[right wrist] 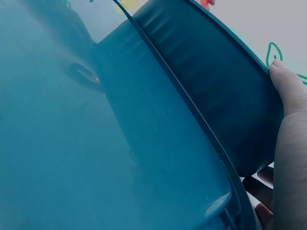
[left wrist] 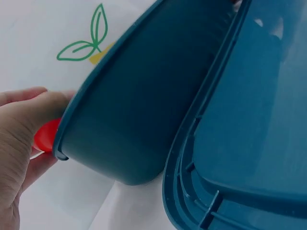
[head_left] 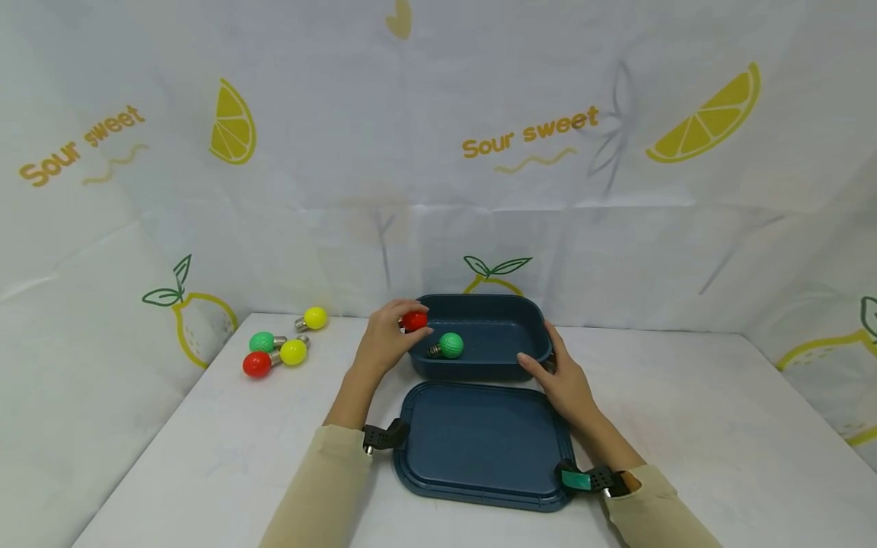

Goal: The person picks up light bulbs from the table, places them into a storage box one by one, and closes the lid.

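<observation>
My left hand [head_left: 385,337] pinches a red light bulb [head_left: 415,320] between thumb and fingers, at the left rim of a dark blue plastic box [head_left: 473,371]. In the left wrist view the red bulb [left wrist: 46,136] is partly hidden by the fingers and the box wall. A green light bulb [head_left: 451,345] with a ridged globe lies inside the box, toward its left end. My right hand [head_left: 569,384] holds the box's right front corner, the thumb at the rim and the other fingers around the outside, as the right wrist view also shows.
The flat blue lid [head_left: 483,445] lies on the white table in front of the box, under my wrists. Several bulbs lie at the left: a red bulb [head_left: 256,364], a green bulb [head_left: 262,342] and two yellow bulbs [head_left: 294,352]. A printed cloth [head_left: 425,167] hangs behind.
</observation>
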`<action>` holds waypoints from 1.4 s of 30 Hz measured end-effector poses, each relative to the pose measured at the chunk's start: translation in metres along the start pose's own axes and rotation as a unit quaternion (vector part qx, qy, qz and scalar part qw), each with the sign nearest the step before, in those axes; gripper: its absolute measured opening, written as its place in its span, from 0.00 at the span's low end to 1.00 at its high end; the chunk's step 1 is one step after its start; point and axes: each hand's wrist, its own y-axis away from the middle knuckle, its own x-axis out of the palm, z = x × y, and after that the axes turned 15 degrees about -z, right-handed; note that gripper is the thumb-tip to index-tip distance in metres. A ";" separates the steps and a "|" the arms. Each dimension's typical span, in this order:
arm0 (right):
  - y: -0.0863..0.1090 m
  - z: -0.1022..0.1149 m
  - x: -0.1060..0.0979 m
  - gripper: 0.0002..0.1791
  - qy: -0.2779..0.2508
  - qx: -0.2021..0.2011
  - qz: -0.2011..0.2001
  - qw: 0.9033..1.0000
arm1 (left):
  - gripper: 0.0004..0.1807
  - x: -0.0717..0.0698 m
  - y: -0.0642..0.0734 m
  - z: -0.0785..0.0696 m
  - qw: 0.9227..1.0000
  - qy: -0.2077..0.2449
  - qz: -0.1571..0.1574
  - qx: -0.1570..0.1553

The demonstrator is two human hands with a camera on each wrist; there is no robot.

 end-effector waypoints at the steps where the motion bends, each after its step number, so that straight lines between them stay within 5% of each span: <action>1: 0.000 0.000 0.000 0.49 0.000 0.000 0.000 1.000 | 0.18 0.000 0.000 0.000 1.000 -0.001 -0.001 -0.001; 10: 0.001 -0.001 0.000 0.49 -0.002 0.000 0.000 1.000 | 0.21 0.001 0.000 -0.003 1.000 -0.023 -0.008 -0.005; 29: 0.000 0.000 0.001 0.48 0.001 -0.004 -0.001 1.000 | 0.22 0.006 0.001 -0.011 0.998 -0.053 -0.008 0.040; 42: -0.001 0.000 0.001 0.48 0.005 -0.008 -0.002 1.000 | 0.20 0.015 0.005 -0.019 0.997 -0.054 0.056 0.009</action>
